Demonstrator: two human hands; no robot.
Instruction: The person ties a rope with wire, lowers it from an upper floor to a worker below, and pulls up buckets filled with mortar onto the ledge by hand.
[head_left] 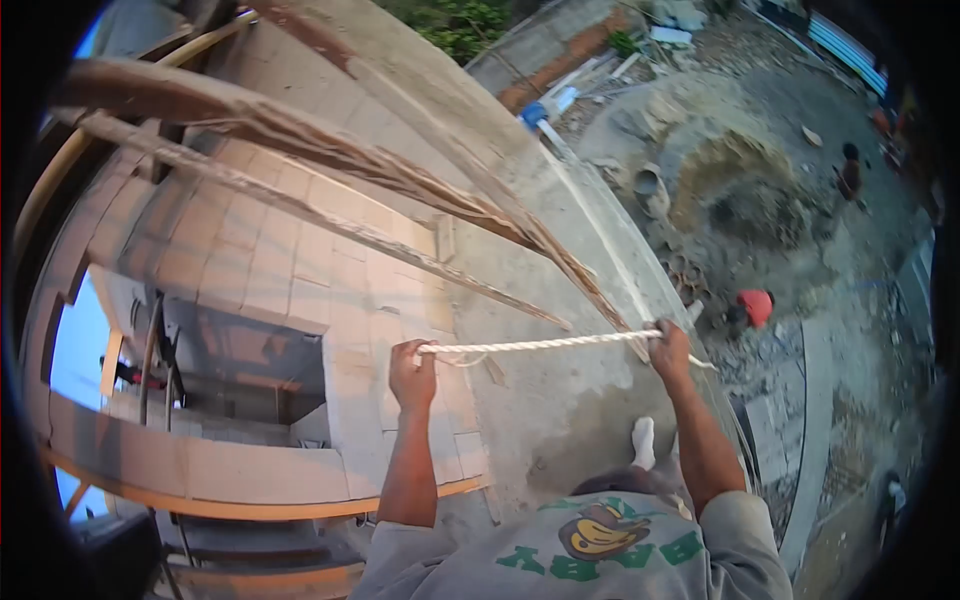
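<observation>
A white twisted rope (540,344) is held across the centre of the frame, nearly level and almost straight. Its left portion is gripped by the left hand (412,378), whose fingers are closed around it; its right portion is enclosed by the closed right hand (671,350), from which a short free end projects to the lower right. A thin slack strand hangs just beside the left hand. The two hands are set well apart, apparently so that the span between them is kept taut and its length can be controlled; whether it is being measured or merely straightened cannot be told.

Long brown wooden poles (330,150) are slanted from the upper left towards the centre right, their lower ends lying near the rope. Whether the rope touches them cannot be determined. Their slope suggests a bracing or supporting role.

The rope is held out over a grey concrete surface (520,405), probably to keep it clear of the body in the grey printed shirt (470,550) at the lower edge. A white-covered foot (643,443) is placed on the concrete below the right hand. A person in a red top (756,307) is seen on the ground at the right.
</observation>
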